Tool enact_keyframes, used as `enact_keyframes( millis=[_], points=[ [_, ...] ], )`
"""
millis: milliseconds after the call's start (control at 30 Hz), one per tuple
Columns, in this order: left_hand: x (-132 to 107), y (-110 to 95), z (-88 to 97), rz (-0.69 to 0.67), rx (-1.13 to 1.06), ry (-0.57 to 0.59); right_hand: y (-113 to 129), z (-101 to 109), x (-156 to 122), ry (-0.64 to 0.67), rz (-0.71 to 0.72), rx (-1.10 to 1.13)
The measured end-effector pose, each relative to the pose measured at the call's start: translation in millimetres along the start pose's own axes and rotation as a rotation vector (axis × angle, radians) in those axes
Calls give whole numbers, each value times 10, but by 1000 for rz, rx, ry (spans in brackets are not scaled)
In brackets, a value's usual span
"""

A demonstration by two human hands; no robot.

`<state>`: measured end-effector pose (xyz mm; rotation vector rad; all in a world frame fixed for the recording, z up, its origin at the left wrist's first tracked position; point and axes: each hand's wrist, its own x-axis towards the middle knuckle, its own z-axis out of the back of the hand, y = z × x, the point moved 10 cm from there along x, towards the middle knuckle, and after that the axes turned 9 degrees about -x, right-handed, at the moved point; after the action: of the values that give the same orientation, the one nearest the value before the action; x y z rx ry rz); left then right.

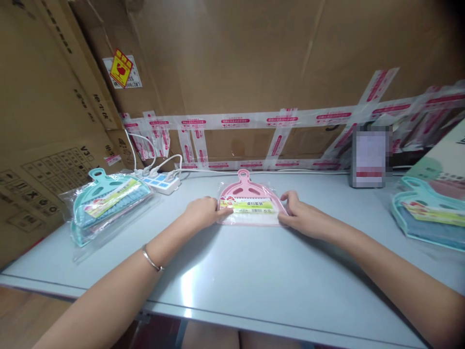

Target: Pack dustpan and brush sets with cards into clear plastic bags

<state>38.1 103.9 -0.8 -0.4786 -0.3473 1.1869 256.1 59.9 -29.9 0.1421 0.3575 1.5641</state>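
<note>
A pink dustpan set (244, 186) in a clear plastic bag is at the middle of the table, its looped handle pointing away from me. A printed label card (250, 205) with flowers lies across its front, over a pale strip. My left hand (205, 212) grips the left edge, thumb over the front. On the opposite edge my right hand (293, 213) pinches the pan's side between thumb and fingers. Bagged teal dustpan sets (105, 203) are stacked at the left. Another teal set (430, 213) lies at the right, partly cut off by the frame.
A white power strip (162, 183) with plugged-in cables stands behind the left stack. A dark device (369, 157) with a blurred screen leans at the back right. Large taped cardboard boxes (232, 63) rise behind the grey table (254, 271). A pale green-and-white package (445, 150) is at far right.
</note>
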Motion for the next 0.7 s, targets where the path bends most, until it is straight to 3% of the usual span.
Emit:
enact_keyframes(
  millis=[100, 200, 300, 367, 500, 600, 700],
  points=[
    [-27, -80, 5, -29, 57, -7, 63, 33, 5, -56, 39, 12],
    [-63, -243, 147, -135, 165, -134, 181, 229, -22, -275, 152, 2],
    [-54, -295, 231, -219, 66, -189, 311, 411, -120, -402, 276, 69],
    [14, -181, 207, -174, -74, -157, 399, 376, -150, -282, 333, 156],
    [148, 171, 51, 86, -480, -102, 628, 36, -263, 176, 427, 240],
    [176, 242, -133, 217, -772, -51, 699, -40, -312, 253, 455, 215],
    [185, 155, -242, 202, -856, 13, 656, -57, -286, 244, 430, 182]
  ],
)
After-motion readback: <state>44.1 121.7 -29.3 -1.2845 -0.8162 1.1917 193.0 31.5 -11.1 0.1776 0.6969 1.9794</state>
